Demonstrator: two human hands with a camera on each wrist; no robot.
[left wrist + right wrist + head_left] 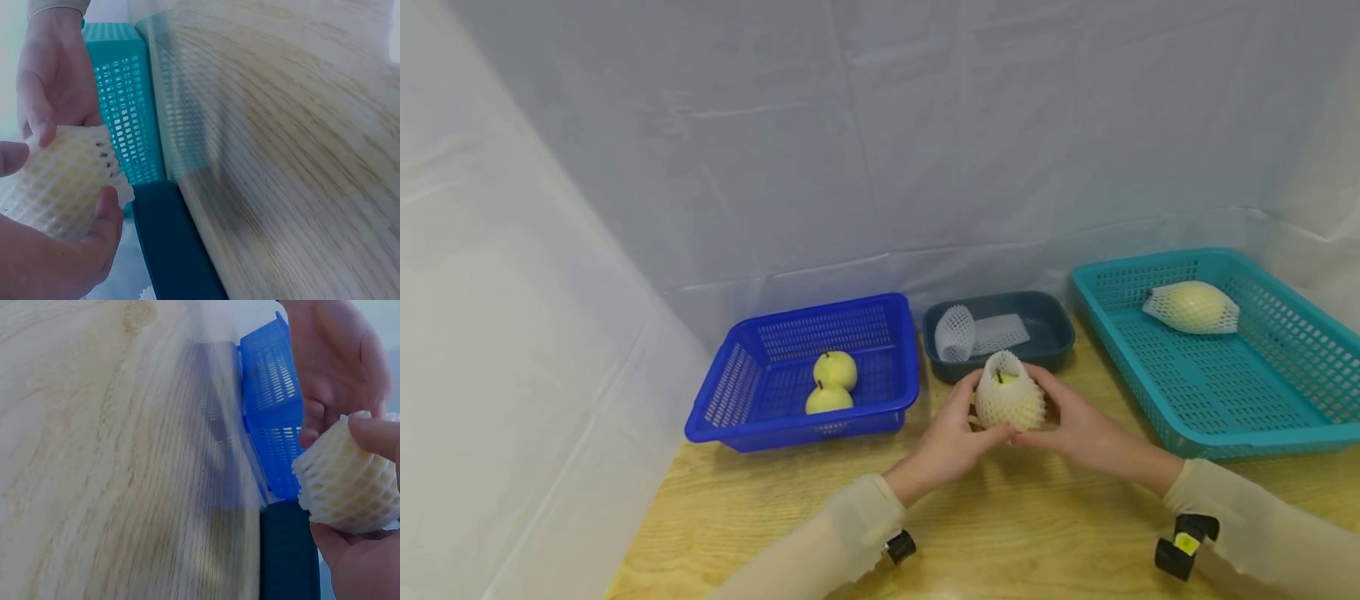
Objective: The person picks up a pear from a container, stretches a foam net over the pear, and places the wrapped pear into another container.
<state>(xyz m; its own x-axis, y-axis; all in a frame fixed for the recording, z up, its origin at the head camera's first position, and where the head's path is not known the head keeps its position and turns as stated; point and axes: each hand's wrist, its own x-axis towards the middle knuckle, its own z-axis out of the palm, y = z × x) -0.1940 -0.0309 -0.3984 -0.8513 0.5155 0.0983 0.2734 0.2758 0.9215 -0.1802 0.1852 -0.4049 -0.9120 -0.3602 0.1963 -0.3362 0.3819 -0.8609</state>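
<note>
Both hands hold one yellow pear point(1007, 379) in a white foam net sleeve point(1009, 404), above the table in front of the small dark tray. My left hand point(951, 437) grips it from the left and my right hand point(1078, 425) from the right, thumbs meeting at the near side. The net's top end gapes around the dark stem. In the left wrist view, fingers of both hands curl around the net sleeve point(59, 181). The right wrist view shows the net sleeve point(350, 481) between the right thumb and fingers, with the left hand point(334, 362) beyond it.
A blue basket point(808, 421) on the left holds two bare yellow pears point(835, 371). At the back, a dark teal tray point(1048, 333) holds white foam nets point(955, 333). A turquoise basket point(1262, 442) on the right contains a netted pear point(1193, 307). Sheeting point(887, 150) surrounds the wooden table point(1000, 533).
</note>
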